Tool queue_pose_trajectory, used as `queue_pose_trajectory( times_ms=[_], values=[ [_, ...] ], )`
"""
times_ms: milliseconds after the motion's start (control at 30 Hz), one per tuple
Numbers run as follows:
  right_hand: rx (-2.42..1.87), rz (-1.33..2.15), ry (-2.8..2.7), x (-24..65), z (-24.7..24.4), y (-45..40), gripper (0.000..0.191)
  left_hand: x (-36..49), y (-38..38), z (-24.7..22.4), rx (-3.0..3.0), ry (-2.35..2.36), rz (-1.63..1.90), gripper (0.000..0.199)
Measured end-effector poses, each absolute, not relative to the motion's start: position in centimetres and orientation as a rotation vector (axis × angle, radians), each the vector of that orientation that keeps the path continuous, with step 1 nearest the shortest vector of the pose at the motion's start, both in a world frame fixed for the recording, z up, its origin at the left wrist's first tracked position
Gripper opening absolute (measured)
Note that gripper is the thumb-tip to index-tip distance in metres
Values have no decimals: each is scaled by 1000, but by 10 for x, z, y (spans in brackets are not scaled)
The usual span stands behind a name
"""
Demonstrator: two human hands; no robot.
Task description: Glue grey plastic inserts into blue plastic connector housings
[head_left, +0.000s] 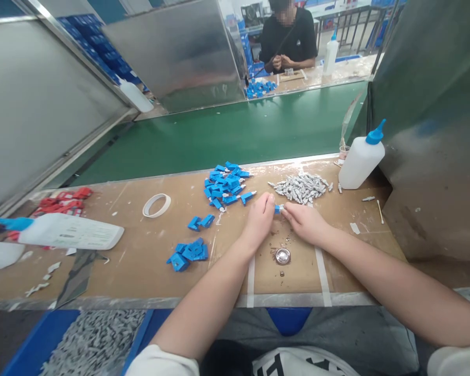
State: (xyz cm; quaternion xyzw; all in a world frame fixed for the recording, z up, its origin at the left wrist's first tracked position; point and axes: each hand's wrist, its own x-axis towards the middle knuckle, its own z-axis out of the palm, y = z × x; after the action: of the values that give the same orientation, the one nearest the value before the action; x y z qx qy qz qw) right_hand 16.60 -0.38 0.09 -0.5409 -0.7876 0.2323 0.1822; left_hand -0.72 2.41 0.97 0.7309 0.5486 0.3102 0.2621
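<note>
My left hand (260, 220) is closed on a small blue plastic part (277, 209), most of which its fingers hide. My right hand (304, 221) pinches a small pale grey piece (282, 207) at the right end of that part; the two appear to touch. Just behind the hands lies a heap of small grey pieces (303, 187). To the left is a pile of blue parts (225, 184), some with pale tips. Two smaller groups of blue parts, a pair (200, 223) and a cluster (188, 254), lie nearer me. Below my hands sits a small round metal dish (282, 256) with liquid-like shine.
A white bottle with blue nozzle (361, 162) stands at right; another (72, 231) is at left by red parts (65, 202). A tape roll (156, 206) lies between. Beyond runs a green belt (219, 137), with a co-worker (288, 39) across it. A blue bin (141, 334) is below.
</note>
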Motion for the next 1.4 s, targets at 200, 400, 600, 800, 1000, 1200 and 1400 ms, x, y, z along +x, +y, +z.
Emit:
queue_pose_trajectory(
  times_ms=[200, 400, 600, 800, 1000, 1200, 1400],
  values=[
    [-1522, 244, -2129, 186, 6, 9, 21, -38, 42, 22, 2340, 2016, 546, 27],
    [-1369, -10, -2262, 188, -3, 19, 24, -41, 46, 21, 2346, 2228, 645, 27],
    [-1243, -59, -2423, 181, -9, 20, 22, -81, 15, 78, 2314, 2225, 837, 22],
    [-1150, 365, -2284, 182, -10, 14, 17, -155, -1, 108, 2212, 2256, 335, 21],
    [-1007, 964, -1856, 184, 1, 3, 30, -160, 8, 60, 2353, 2177, -227, 24],
    [-842, 1680, -1292, 185, 9, -1, 44, -120, -8, 64, 2286, 1963, 313, 16],
    [-854, 1706, -1270, 191, 5, 3, 41, -43, 7, 53, 2079, 1287, 759, 38]
  ],
)
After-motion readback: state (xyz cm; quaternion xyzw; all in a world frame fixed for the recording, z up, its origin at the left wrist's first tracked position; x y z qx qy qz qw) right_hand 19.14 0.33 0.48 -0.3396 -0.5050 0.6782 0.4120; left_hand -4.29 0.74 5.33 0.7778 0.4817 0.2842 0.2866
